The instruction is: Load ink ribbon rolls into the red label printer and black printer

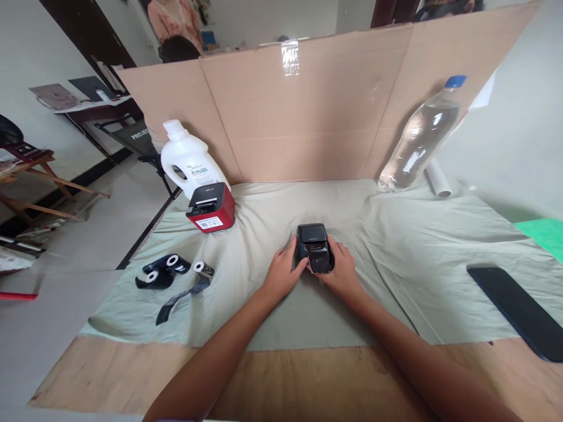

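A small black device [313,246], like a ribbon cartridge or a printer part with a shiny film at its front, sits on the pale green cloth [396,246] at the table's middle. My left hand [284,272] grips its left side, fingers curled against it. On the other side my right hand [342,271] clasps the device, thumb near the film. A red and black label printer [210,208] stands to the left, further back. Left of my hands lie black ribbon rolls [169,271] with white cores, and a loose black strip trails from them.
A white detergent jug [189,159] stands behind the printer. A clear water bottle [420,138] leans on the cardboard screen [308,105] at the back right, beside a white paper roll [437,179]. A dark phone [519,310] lies at the right. A person stands beyond the screen.
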Tool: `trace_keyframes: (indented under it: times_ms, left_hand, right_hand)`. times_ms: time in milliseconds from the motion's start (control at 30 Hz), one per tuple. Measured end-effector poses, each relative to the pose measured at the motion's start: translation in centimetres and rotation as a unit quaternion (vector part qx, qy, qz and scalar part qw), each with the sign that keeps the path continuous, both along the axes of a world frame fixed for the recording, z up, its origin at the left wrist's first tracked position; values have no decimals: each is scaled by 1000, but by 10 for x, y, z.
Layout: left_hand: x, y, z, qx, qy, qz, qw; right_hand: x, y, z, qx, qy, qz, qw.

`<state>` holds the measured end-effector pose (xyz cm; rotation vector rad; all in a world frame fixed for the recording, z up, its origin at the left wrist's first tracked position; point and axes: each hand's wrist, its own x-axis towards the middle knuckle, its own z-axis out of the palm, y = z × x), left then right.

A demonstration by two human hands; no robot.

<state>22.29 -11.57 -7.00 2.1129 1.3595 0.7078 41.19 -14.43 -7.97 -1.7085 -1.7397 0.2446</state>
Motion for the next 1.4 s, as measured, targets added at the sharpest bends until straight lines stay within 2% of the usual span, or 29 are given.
trace_keyframes:
  times_ms: [133, 400, 533, 667, 767, 833, 900, 1033, 1133, 1233, 1333, 1400]
  left_hand:
    - [-3, 3, 1, -14, -59, 11, 998]
    - [-7, 12, -2, 17, -64, -38, 997]
    - [-3, 27, 6, 16, -76, -40, 996]
    - [3, 43, 16, -18, -48, -18, 999]
    - [6, 47, 29, 17, -34, 6, 999]
    - [9, 52, 42, 65, -6, 19, 998]
    - [15, 60, 56, 88, 69, -18, 994]
    - [37, 82, 79, 60, 255, -145, 954]
    - [50, 90, 87, 51, 318, -153, 934]
    - [49, 87, 92, 67, 287, -159, 942]
    - [33, 76, 100, 78, 150, -159, 973]
    - [13, 69, 107, 82, 51, -131, 987]
  right_hand:
    - [-4, -1, 2, -6, -33, -11, 999]
    - [-14, 1, 6, 10, -41, -9, 999]
    - [-12, 0, 7, 4, -37, -4, 999]
    - [-11, -3, 9, -2, -39, -4, 999]
    - [-12, -4, 9, -3, -45, -12, 999]
    - [-12, -4, 8, -6, -45, -11, 999]
    - [-12, -4, 8, -10, -42, -8, 999]
    - [-12, -4, 8, -18, -29, -9, 999]
    - [-12, -4, 9, -23, -22, -5, 999]
    - [-11, -6, 10, -35, -24, -4, 999]
    - [-10, -7, 10, -40, -26, 0, 999]
    - [-11, -8, 11, -40, -28, -4, 999]
